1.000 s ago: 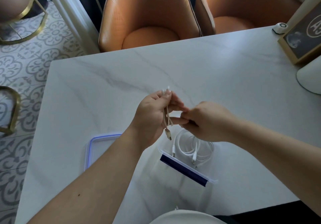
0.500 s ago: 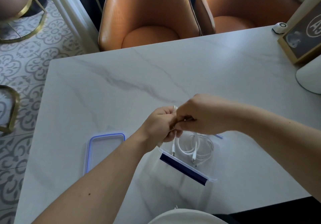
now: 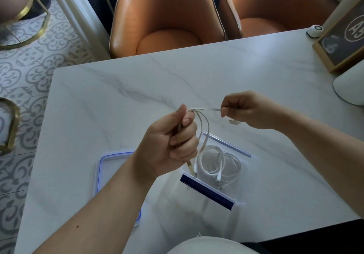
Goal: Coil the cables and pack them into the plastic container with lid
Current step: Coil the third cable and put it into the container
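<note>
The left hand (image 3: pixel 169 141) is held just above the table (image 3: pixel 137 88) with its fingers (image 3: pixel 184 140) curled round several gathered loops of the pale cable (image 3: pixel 206 109), thumb laid along the top; one plug end hangs from below the fist, pointing down toward the near left corner of the container (image 3: pixel 206 192). From the thumb a short run of the cable stretches nearly level, left to right, to the right hand (image 3: pixel 252 109), whose thumb and forefinger pinch it near its end, the other fingers curled in; a blurred connector seems to dangle just below that hand. The clear container stands open on the table, just beneath and toward the person from the loops, with a white coiled cable (image 3: pixel 219 160) already lying in it. Its lid (image 3: pixel 100 175) rests flat on the table to the left, partly under the left forearm. The left hand is the nearer to the container, so the last length probably has to be led back across to the left hand before the bundle goes straight down beside the white coil
</note>
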